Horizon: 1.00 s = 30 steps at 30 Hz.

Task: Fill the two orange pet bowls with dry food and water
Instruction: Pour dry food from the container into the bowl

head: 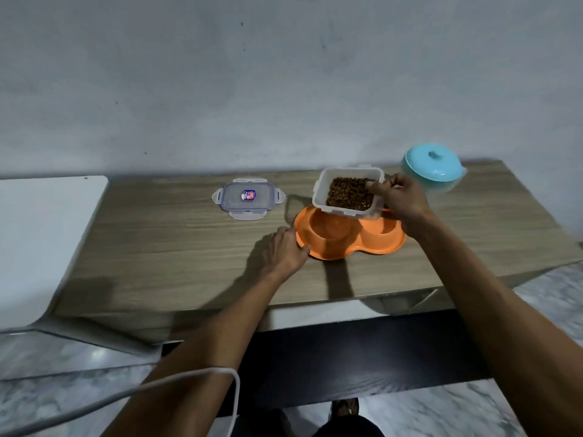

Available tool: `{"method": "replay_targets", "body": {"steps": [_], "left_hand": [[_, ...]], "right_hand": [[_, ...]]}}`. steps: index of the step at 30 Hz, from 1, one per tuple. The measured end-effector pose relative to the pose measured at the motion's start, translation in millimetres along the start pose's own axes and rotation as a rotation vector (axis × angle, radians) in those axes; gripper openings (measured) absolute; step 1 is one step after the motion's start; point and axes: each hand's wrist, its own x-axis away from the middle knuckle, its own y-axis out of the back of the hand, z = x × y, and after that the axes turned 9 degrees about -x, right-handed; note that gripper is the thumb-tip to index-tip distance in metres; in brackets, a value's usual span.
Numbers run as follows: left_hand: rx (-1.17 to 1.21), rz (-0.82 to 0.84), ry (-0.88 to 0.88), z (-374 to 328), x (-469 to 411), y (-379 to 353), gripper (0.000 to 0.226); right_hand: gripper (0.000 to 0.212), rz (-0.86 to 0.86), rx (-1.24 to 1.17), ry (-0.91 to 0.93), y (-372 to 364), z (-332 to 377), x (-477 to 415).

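An orange double pet bowl sits on the wooden table; both of its wells look empty. My left hand rests against its left rim, fingers curled on the edge. My right hand grips the right side of a clear plastic container full of brown dry food. The container is held tilted just above the back of the left well. The container's lid lies flat on the table to the left.
A turquoise lidded pot stands at the table's back right, near the wall. A white surface adjoins the table on the left. The table's front edge runs below the bowl. A white cable crosses my left forearm.
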Motion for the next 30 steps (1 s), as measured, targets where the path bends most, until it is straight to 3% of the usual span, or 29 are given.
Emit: {"method": "replay_targets", "body": {"steps": [6, 11, 19, 30], "left_hand": [[-0.196, 0.027, -0.049, -11.8, -8.6, -21.3, 0.048], [-0.194, 0.015, 0.014, -14.1, -16.0, -32.3, 0.045], [-0.196, -0.014, 0.061, -22.7, -20.3, -34.7, 0.05], [-0.194, -0.01, 0.062, -24.9, -25.9, -30.1, 0.047]], "right_hand": [[0.032, -0.034, 0.288, 0.201, 17.3, -2.3, 4.4], [0.037, -0.044, 0.463, 0.322, 18.2, -3.8, 6.7], [0.038, 0.015, 0.617, 0.471, 15.3, -7.3, 7.7], [0.033, 0.077, 0.736, 0.533, 12.1, -6.0, 5.2]]}}
